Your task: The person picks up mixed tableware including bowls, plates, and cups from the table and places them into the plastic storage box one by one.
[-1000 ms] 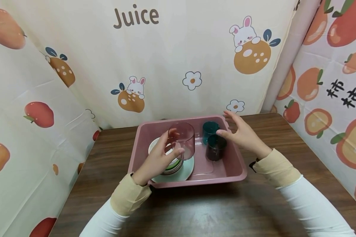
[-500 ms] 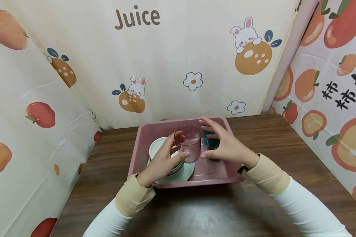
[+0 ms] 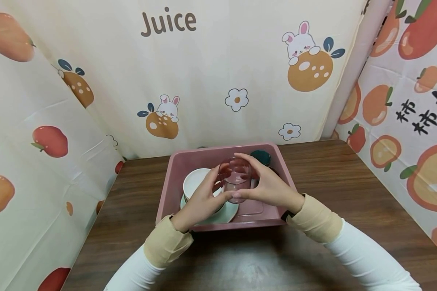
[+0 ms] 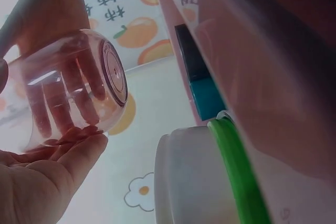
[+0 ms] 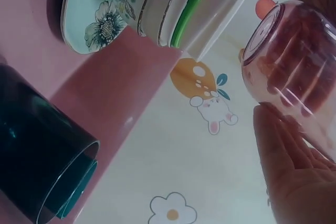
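A clear pink cup (image 3: 236, 189) is held above the pink basin (image 3: 247, 223), between both hands. My left hand (image 3: 199, 202) grips it from the left, with the thumb at its near side. From the right, my right hand (image 3: 273, 189) curls round the same cup, and its fingers show through the wall. The two thumbs meet in front. In the left wrist view the cup (image 4: 79, 90) shows its round base. Below and left of it, a stack of bowls (image 3: 196, 181), white on top, stands on a pale green plate (image 3: 227, 214) inside the basin.
A teal cup (image 3: 260, 157) stands in the basin's back right corner. A dark cup (image 5: 37, 140) beside it is mostly hidden by my right hand in the head view. The basin sits on a brown wooden table (image 3: 131, 226), with printed cloth behind and at both sides.
The right hand has moved left from over the teal and dark cups and taken hold of the pink cup. The left hand, holding that cup throughout, has shifted slightly right and nearer.
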A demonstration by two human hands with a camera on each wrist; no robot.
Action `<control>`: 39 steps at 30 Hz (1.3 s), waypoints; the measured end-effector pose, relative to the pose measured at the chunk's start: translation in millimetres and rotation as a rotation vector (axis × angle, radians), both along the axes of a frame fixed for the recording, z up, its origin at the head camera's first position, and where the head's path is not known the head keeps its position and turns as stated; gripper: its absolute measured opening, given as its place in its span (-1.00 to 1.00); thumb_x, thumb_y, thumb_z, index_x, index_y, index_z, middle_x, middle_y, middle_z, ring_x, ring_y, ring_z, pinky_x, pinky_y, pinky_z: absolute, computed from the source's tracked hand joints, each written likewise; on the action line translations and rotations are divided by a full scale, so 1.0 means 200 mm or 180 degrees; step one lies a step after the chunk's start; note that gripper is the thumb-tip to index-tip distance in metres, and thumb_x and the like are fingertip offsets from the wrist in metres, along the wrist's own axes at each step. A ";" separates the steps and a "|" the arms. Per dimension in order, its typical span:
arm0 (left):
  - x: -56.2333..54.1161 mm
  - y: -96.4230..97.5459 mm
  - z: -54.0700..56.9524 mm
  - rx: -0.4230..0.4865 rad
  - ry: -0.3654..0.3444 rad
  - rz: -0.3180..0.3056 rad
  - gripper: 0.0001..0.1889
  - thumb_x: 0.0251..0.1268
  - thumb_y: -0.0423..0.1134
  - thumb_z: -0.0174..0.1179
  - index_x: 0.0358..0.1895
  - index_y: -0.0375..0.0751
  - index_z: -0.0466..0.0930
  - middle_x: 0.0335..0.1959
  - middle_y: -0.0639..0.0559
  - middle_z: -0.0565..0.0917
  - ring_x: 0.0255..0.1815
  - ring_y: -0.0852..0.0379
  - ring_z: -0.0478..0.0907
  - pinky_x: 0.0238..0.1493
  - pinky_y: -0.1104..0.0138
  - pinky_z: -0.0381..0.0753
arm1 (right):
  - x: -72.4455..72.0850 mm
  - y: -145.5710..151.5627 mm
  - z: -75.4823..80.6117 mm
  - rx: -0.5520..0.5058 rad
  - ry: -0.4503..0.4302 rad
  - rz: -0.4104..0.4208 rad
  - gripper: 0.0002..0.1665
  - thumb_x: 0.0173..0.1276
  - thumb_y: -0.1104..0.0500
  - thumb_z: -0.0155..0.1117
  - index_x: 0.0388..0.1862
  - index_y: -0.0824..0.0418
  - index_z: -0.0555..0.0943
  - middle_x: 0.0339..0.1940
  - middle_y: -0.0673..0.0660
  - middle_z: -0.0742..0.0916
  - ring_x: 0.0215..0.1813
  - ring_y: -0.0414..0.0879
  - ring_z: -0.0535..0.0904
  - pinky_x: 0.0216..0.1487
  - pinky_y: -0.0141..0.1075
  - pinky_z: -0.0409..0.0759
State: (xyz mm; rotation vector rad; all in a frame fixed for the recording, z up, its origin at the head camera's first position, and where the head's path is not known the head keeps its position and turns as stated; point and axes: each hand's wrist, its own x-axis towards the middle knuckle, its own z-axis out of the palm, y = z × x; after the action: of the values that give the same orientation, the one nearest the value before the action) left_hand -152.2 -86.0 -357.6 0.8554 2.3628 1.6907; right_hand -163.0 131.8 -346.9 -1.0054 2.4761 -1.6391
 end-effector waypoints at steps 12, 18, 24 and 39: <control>0.00 0.01 0.02 -0.0088 -0.0017 0.0059 -0.31 0.26 -0.06 0.31 0.42 0.02 0.22 0.30 0.06 0.45 0.33 0.15 0.41 0.38 0.04 0.37 | 0.00 0.01 0.03 0.0213 0.0071 -0.0130 -0.06 0.09 0.15 0.55 0.40 0.17 0.28 0.18 0.15 0.63 0.13 -0.06 0.63 0.01 -0.33 0.64; 0.00 0.00 0.04 -0.0182 0.0075 0.0006 -0.30 0.26 -0.06 0.32 0.43 0.06 0.22 0.32 0.09 0.44 0.35 0.16 0.38 0.40 0.06 0.36 | 0.00 0.01 0.04 0.0211 0.0079 -0.0117 -0.08 0.09 0.13 0.55 0.39 0.14 0.29 0.16 0.13 0.64 0.08 -0.08 0.64 -0.01 -0.28 0.66; -0.01 -0.02 0.05 -0.0220 0.0174 -0.0084 -0.26 0.27 -0.16 0.32 0.47 0.01 0.17 0.40 0.06 0.35 0.42 0.01 0.34 0.41 0.04 0.34 | 0.00 0.03 0.06 0.0314 0.0155 -0.0217 -0.09 0.08 0.08 0.56 0.37 0.12 0.31 0.12 0.10 0.64 -0.09 -0.06 0.62 -0.06 -0.29 0.66; -0.02 -0.24 0.15 -0.0154 0.0340 0.0560 -0.23 0.24 -0.21 0.33 0.48 0.01 0.16 0.41 0.00 0.34 0.45 -0.02 0.30 0.45 0.02 0.26 | -0.01 0.16 0.07 0.0269 0.0007 -0.0530 -0.19 0.09 0.16 0.55 0.29 0.14 0.35 0.13 0.13 0.65 0.10 0.00 0.66 -0.03 -0.34 0.63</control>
State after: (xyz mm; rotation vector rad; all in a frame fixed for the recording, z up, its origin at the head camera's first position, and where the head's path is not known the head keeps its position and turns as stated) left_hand -155.4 -133.9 -327.8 0.7685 2.6086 1.6801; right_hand -164.8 164.4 -332.8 -0.8123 2.6706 -1.5578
